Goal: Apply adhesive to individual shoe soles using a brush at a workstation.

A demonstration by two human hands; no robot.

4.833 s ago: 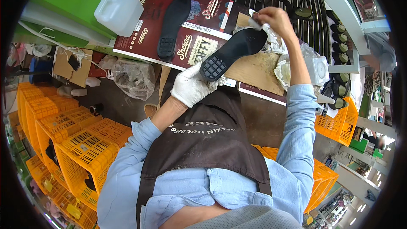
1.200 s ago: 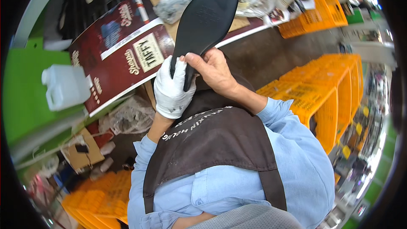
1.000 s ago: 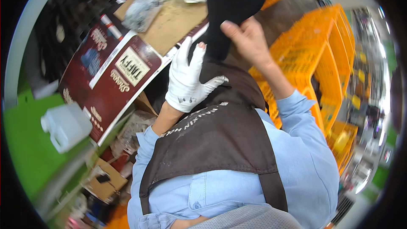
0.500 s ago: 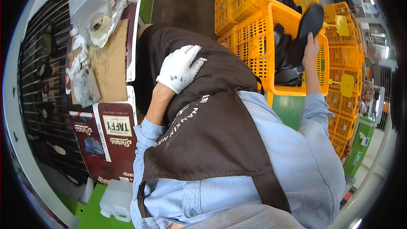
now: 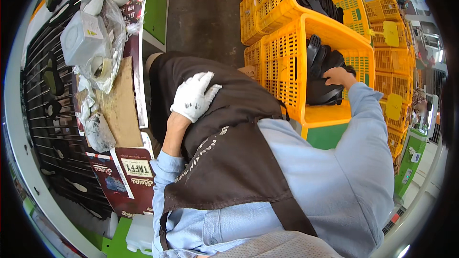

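Note:
My left hand point(image 5: 193, 98), in a white glove with dark smudges, lies palm down on the brown apron point(image 5: 224, 167) over my thigh. Its fingers are stretched out and it holds nothing. My bare right hand point(image 5: 338, 77) reaches into the nearer yellow crate point(image 5: 287, 67). The fingers are loosely bent and spread, just above or touching a black shoe sole point(image 5: 321, 91); no sole shows between them. Several more black soles point(image 5: 315, 52) lie heaped beside it, partly hidden by the hand.
A second yellow crate point(image 5: 272, 5) holds more dark soles point(image 5: 318, 0). Further yellow crates point(image 5: 389, 62) are stacked at right. On the left, cardboard point(image 5: 122, 110) carries a translucent jug point(image 5: 83, 40), a tape roll point(image 5: 99, 68) and a smudged white bundle point(image 5: 99, 133). A rack point(image 5: 45, 110) with dark soles stands beyond.
My right hand has moved from the crate's right rim down and left into the crate. The black shoe sole is no longer held up. My left hand stays on the apron.

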